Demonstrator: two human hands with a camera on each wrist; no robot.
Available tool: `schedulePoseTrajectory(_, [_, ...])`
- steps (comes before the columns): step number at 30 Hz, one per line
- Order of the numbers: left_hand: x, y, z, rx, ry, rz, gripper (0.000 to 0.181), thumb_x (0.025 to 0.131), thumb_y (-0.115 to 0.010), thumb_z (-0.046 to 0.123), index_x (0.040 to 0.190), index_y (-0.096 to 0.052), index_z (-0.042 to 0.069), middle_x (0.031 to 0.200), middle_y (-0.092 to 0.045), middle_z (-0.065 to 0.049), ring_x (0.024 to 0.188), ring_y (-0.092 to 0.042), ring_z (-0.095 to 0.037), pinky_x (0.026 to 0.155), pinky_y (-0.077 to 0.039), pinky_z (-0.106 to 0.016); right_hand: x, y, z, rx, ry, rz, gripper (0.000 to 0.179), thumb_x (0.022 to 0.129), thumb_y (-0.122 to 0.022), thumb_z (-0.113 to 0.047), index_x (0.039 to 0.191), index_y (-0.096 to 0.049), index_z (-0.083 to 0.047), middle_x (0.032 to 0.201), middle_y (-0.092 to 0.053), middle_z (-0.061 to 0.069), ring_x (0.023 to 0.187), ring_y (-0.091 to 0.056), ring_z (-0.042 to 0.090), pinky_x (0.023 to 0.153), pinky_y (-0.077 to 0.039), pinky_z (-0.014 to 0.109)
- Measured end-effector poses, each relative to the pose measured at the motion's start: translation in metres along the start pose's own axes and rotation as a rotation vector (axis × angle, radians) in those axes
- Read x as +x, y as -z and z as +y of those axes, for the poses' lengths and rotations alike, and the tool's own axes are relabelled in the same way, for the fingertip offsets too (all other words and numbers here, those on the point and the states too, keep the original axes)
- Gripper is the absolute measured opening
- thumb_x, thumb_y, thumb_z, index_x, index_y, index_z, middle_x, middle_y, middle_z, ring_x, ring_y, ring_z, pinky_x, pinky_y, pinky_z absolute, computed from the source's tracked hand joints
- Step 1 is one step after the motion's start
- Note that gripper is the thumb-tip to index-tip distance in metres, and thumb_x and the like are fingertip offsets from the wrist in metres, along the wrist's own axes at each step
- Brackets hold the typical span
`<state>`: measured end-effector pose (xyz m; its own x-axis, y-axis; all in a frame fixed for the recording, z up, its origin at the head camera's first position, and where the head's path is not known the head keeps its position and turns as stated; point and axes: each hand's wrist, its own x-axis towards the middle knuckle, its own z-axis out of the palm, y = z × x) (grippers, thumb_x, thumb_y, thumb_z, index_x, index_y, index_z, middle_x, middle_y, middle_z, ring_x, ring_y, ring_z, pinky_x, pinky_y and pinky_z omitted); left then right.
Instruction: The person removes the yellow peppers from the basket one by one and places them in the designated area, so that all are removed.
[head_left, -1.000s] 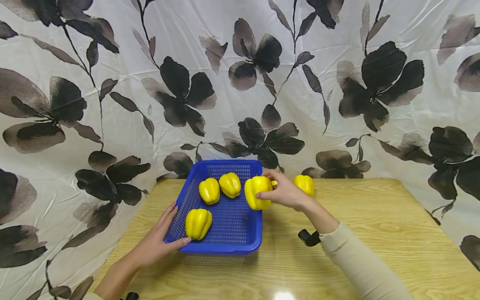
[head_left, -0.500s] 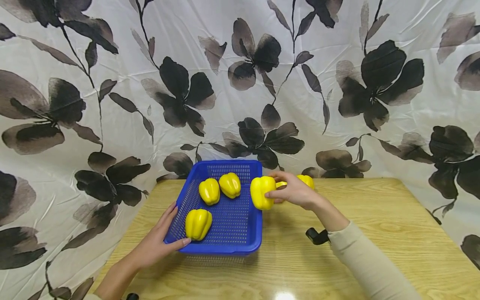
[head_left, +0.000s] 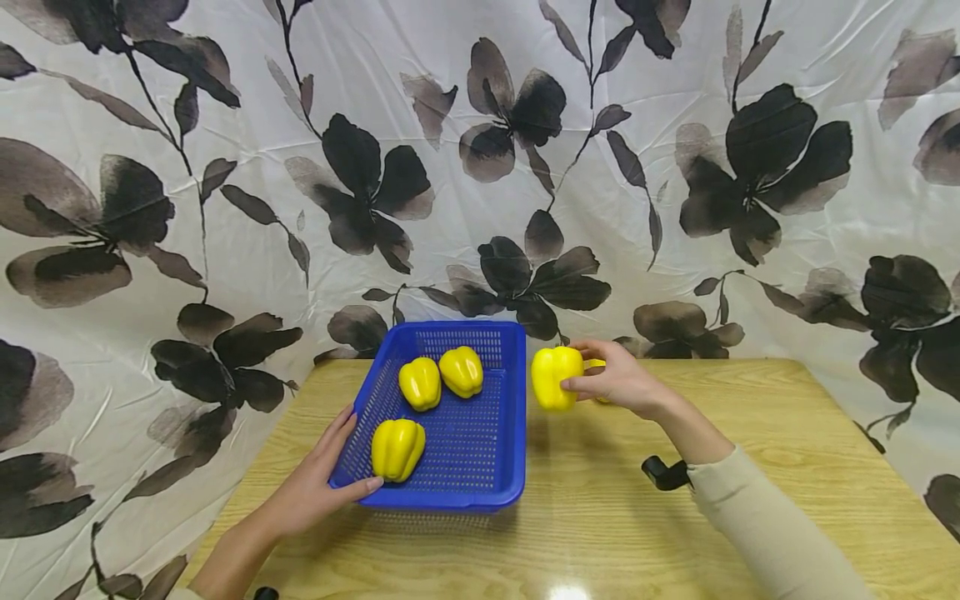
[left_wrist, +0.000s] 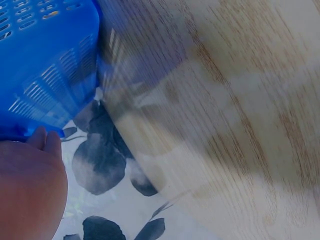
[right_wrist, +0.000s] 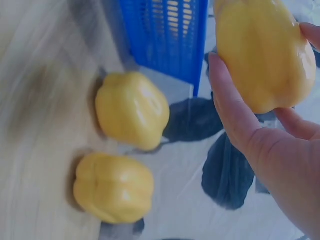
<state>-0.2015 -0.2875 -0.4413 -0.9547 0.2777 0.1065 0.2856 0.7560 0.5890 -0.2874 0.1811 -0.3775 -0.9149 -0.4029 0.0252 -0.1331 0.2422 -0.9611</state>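
Observation:
A yellow bell pepper (head_left: 557,378) is in my right hand (head_left: 618,379), pinched between thumb and fingers just outside the basket's right side. The right wrist view shows the same pepper (right_wrist: 265,55) up close, above the tabletop. My left hand (head_left: 318,483) grips the near left corner of a blue plastic basket (head_left: 519,450), thumb over the rim and fingers along the outer wall. Inside the basket lie three yellow peppers: one pepper (head_left: 397,450) near the left hand, plus a pepper (head_left: 420,384) and another pepper (head_left: 461,372) towards the back.
Two more yellow peppers, one pepper (right_wrist: 132,110) by the basket and a second pepper (right_wrist: 115,187), rest on the wooden table (head_left: 720,450) in the right wrist view. My right hand mostly hides them in the head view. A flowered cloth (head_left: 645,167) hangs behind the table.
My right hand has moved right, carrying its pepper from over the basket's right rim to outside it. The left hand and the basket have stayed put.

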Motion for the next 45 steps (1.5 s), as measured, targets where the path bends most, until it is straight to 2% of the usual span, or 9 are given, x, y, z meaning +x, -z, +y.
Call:
schedulePoseTrajectory(8, [-0.001,0.001,0.001,-0.003,0.002,0.003,0.103,0.09,-0.074,0.049,0.165,-0.015,0.01,0.172,-0.005,-0.009,0.151,-0.018,-0.052,0.11,-0.024,-0.076,-0.01,0.02,0.003,-0.04,-0.002,-0.004,0.071,0.089,-0.078,-0.013,0.147,-0.043,0.005,0.142,-0.045,0.03,0.118,-0.062,0.042,0.086,-0.061,0.044])
schedulePoseTrajectory(15, [-0.001,0.001,0.002,-0.001,-0.002,0.001,0.103,0.091,-0.074,0.049,0.165,-0.015,0.009,0.172,-0.005,-0.008,0.151,-0.018,-0.051,0.11,-0.024,-0.076,-0.016,0.035,0.011,-0.056,0.005,0.008,0.07,0.089,-0.078,-0.011,0.146,-0.042,0.009,0.139,-0.046,0.032,0.116,-0.064,0.041,0.09,-0.058,0.052])
schedulePoseTrajectory(27, [-0.001,0.0,-0.001,-0.012,-0.014,0.001,0.103,0.09,-0.075,0.049,0.165,-0.015,0.009,0.172,-0.005,-0.007,0.152,-0.017,-0.05,0.111,-0.025,-0.076,-0.031,0.069,0.023,-0.084,-0.027,0.055,0.075,0.091,-0.076,-0.01,0.15,-0.034,0.012,0.145,-0.041,0.036,0.126,-0.056,0.048,0.089,-0.059,0.046])
schedulePoseTrajectory(36, [-0.001,0.0,-0.001,-0.018,-0.014,-0.005,0.104,0.091,-0.074,0.049,0.165,-0.012,0.011,0.172,-0.004,-0.006,0.152,-0.016,-0.05,0.111,-0.024,-0.076,-0.04,0.089,0.031,-0.13,-0.032,0.086,0.074,0.093,-0.075,-0.013,0.149,-0.034,0.013,0.143,-0.042,0.037,0.119,-0.061,0.042,0.088,-0.059,0.047])
schedulePoseTrajectory(45, [-0.001,0.001,0.0,-0.021,-0.005,-0.009,0.105,0.091,-0.074,0.049,0.165,-0.011,0.01,0.172,-0.003,-0.008,0.152,-0.015,-0.05,0.111,-0.023,-0.076,-0.042,0.1,0.037,-0.157,-0.074,0.109,0.077,0.093,-0.075,-0.015,0.149,-0.032,0.014,0.145,-0.039,0.037,0.118,-0.061,0.039,0.087,-0.06,0.041])
